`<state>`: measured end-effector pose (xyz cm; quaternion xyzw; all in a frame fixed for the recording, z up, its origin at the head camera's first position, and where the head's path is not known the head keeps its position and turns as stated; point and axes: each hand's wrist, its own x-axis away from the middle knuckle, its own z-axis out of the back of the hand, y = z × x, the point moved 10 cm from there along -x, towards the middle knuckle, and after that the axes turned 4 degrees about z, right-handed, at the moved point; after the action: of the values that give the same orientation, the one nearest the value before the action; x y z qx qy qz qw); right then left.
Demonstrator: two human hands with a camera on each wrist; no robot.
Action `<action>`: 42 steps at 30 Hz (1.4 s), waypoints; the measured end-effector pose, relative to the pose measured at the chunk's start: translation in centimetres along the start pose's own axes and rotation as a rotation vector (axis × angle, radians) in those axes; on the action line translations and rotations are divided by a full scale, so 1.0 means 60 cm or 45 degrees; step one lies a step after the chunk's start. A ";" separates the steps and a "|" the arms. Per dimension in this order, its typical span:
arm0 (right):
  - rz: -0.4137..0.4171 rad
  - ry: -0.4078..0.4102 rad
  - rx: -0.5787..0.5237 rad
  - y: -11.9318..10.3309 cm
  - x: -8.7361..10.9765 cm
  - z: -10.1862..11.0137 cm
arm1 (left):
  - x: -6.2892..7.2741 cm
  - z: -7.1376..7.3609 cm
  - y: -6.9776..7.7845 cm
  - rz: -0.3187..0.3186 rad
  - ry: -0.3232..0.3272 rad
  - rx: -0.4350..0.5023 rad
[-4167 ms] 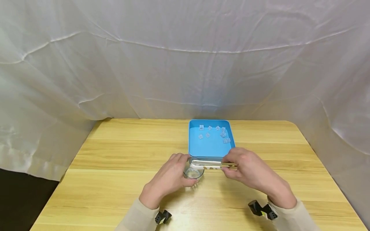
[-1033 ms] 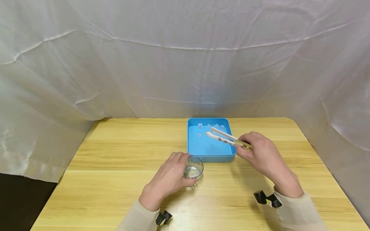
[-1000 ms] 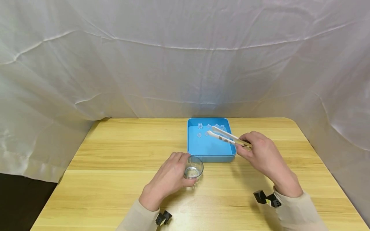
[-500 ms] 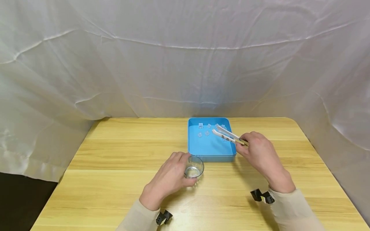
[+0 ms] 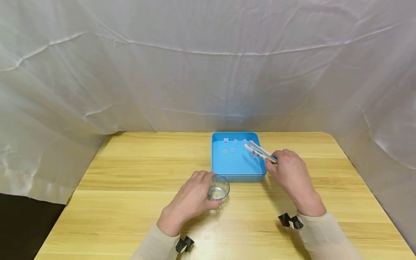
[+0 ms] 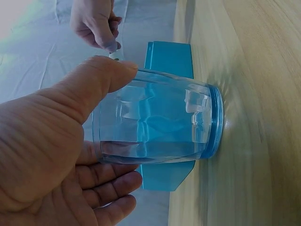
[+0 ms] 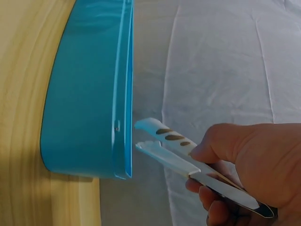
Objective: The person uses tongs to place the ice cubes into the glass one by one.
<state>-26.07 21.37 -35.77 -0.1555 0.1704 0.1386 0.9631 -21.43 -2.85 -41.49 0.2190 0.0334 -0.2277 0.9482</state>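
Note:
My left hand point(image 5: 190, 202) holds a clear drinking glass point(image 5: 218, 194) upright on the table, thumb and fingers around its sides. In the left wrist view, clear cubes point(image 6: 194, 101) lie at the bottom of the glass. My right hand point(image 5: 290, 175) grips white tongs point(image 7: 169, 157) with brown spots, thumb on one arm and fingers on the other. Their tips are apart, with nothing visible between them, above the right part of a blue tray point(image 5: 238, 178). Several clear cubes point(image 5: 233, 149) lie in the tray; the tongs partly hide those at its right.
The tray stands just beyond the glass on a wooden table point(image 5: 146, 166). A pale grey curtain point(image 5: 208, 79) hangs behind the table and along both sides. Black wrist cameras point(image 5: 184, 244) are strapped at both sleeves.
The tongs were over the glass about four seconds ago and now hover over the tray. In the last second their tips have shifted right. My left hand and the glass have stayed put.

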 end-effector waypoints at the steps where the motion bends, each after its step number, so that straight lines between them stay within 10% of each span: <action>1: -0.007 0.007 0.001 0.000 0.001 -0.001 | 0.000 0.000 0.000 -0.001 0.000 0.000; 23: 0.013 0.109 0.139 -0.012 0.006 -0.019 | -0.002 0.001 -0.001 -0.006 -0.010 0.020; 42: 0.021 -0.005 0.162 -0.021 0.010 -0.045 | -0.002 0.000 -0.002 0.005 -0.015 0.004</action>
<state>-25.91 19.44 -38.06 -0.0924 0.1781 0.1356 0.9702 -21.57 -2.88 -41.50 0.2191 0.0272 -0.2271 0.9485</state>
